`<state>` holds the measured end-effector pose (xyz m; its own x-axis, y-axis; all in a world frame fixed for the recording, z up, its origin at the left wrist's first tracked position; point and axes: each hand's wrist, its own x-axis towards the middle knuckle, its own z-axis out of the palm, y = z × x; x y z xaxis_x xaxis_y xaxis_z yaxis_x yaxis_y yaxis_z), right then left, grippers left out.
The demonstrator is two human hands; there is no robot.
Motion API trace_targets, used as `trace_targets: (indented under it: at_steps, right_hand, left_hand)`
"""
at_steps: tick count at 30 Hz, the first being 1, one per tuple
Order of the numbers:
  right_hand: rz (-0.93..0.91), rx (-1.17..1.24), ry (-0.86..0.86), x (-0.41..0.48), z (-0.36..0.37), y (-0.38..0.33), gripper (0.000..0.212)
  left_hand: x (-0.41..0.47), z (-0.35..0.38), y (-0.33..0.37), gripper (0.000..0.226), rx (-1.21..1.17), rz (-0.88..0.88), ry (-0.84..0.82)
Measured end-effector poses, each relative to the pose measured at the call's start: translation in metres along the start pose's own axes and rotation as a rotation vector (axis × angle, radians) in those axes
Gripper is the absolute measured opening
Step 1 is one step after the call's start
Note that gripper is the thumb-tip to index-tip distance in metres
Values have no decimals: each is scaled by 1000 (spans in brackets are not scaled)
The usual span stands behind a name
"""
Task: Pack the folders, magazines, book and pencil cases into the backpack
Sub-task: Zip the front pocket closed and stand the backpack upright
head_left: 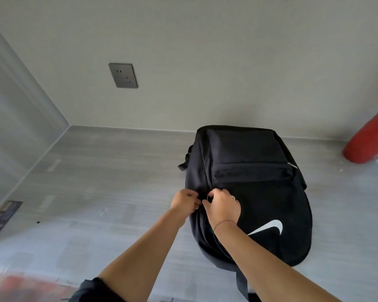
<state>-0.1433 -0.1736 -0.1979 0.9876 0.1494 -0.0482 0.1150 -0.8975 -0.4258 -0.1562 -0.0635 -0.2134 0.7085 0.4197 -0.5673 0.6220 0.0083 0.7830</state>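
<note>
Both left hand [184, 201] and right hand [223, 207] pinch the backpack [271, 192] side seam.

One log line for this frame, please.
backpack lying on floor | left hand grips backpack by zipper | right hand pinches zipper

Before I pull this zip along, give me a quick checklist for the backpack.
1. Left hand grips the backpack fabric beside the main zip: ok.
2. Right hand has the zip pull; it pinches at the zip, but the pull is hidden: cannot tell.
3. Seam below the hands free of snagged contents: cannot tell.
4. Front pocket zip closed: ok.
5. Backpack lying flat on the floor: ok.
6. Everything packed inside: cannot tell, contents hidden.
</note>
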Motion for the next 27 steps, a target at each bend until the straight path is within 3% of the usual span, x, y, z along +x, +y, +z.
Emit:
trace_targets:
  at_steps: [4, 8, 11, 13, 16, 21, 25, 27]
  right_hand:
    - [5, -98, 23, 6, 4, -3, 20]
    - [79, 3, -7, 7, 3, -6, 19]
    - [164, 241, -153, 0, -3, 0, 21]
    - [174, 338, -260, -11, -6, 4, 33]
    - [161, 362, -335, -33, -7, 10, 39]
    - [119, 421, -290, -59, -7, 30, 39]
    - [38, 407, -236, -82, -9, 48, 36]
    - [17, 426, -202, -89, -10, 55, 31]
  left_hand:
    - [-7, 6, 3, 23, -35, 6, -52]
    - [-5, 4, 4, 16, -40, 4, -38]
    - [-3, 3, 6, 27, 21, 19, -42]
    - [-4, 1, 10, 37, 107, 63, -48]
    - [-6, 4, 14, 31, 224, 130, -46]
    - [-12, 2, 22, 15, 168, 154, 89]
    - [-22, 7, 18, 23, 95, 168, 184]
    - [-33, 14, 14, 38, 210, 164, 130]
